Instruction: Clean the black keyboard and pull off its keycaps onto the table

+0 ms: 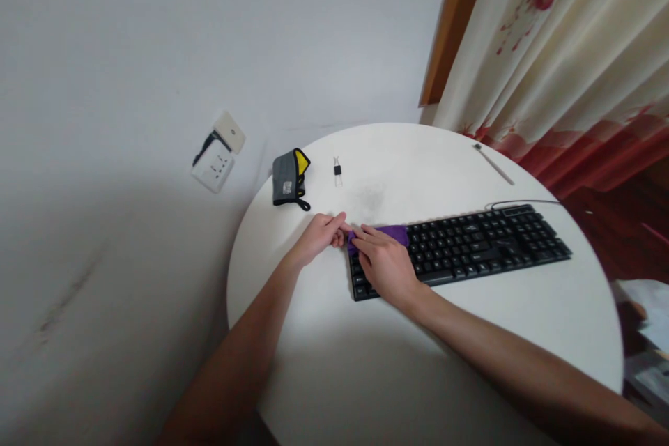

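A black keyboard (470, 245) lies across the round white table (418, 348). A lump of purple putty-like material (393, 232) rests on the keyboard's left end. My right hand (385, 263) lies flat over that end, fingers stretched out and pressing the purple stuff onto the keys. My left hand (320, 235) sits just off the keyboard's left edge, fingers curled, pinching the purple material's near tip.
A grey and yellow pouch (289, 178) and a small black clip (337, 171) lie at the table's far side. A thin white stick (494, 164) lies far right. A wall socket with a plug (217, 153) is on the wall. Curtains (564, 49) hang at right.
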Demonstrator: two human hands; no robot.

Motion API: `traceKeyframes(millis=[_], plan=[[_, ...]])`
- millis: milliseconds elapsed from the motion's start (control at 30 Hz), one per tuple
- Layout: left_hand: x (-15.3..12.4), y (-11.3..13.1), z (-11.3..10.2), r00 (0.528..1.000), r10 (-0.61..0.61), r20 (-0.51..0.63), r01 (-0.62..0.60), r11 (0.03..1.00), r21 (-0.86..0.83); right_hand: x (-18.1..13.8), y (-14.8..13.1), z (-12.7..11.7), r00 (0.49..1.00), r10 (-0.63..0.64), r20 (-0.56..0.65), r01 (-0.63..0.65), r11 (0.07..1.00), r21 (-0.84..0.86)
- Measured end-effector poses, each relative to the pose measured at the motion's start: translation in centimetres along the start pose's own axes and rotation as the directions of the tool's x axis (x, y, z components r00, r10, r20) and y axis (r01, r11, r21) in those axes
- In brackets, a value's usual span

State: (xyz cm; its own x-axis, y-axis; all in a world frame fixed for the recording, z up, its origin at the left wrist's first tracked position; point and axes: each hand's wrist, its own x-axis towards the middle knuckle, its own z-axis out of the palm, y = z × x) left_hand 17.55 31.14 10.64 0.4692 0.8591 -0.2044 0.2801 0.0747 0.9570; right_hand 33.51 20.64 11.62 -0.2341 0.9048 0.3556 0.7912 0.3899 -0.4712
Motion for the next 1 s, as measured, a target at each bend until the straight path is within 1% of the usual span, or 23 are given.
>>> traceKeyframes(millis=[133, 433, 700, 1000], plan=[[0.1, -0.2, 0.0, 1.0, -0.024, 0.002, 0.024, 0.999, -0.039, -0.3, -0.1, -0.3, 1.0, -0.019, 0.004, 0.019, 1.0, -0.008], [0.3, -0.4, -0.1, 1.0, -0.007, 0.018, 0.007, 1.0, 0.001, -0.1, -0.3, -0.1, 1.0, 0.003, 0.012, -0.003, 1.0, -0.005], [0.2, 0.1, 0.1, 0.999, -0.014, 0.035, 0.014, 1.0, -0.002, -0.6, -0.9, -0.2, 1.0, 0.029, 0.012, -0.029, 0.999, 0.013], [0.2, 0.1, 0.0, 0.999, -0.021, 0.044, 0.02, 1.0, 0.014, -0.7, -1.1, -0.4, 0.999, 0.016, 0.038, -0.015, 1.0, -0.013]])
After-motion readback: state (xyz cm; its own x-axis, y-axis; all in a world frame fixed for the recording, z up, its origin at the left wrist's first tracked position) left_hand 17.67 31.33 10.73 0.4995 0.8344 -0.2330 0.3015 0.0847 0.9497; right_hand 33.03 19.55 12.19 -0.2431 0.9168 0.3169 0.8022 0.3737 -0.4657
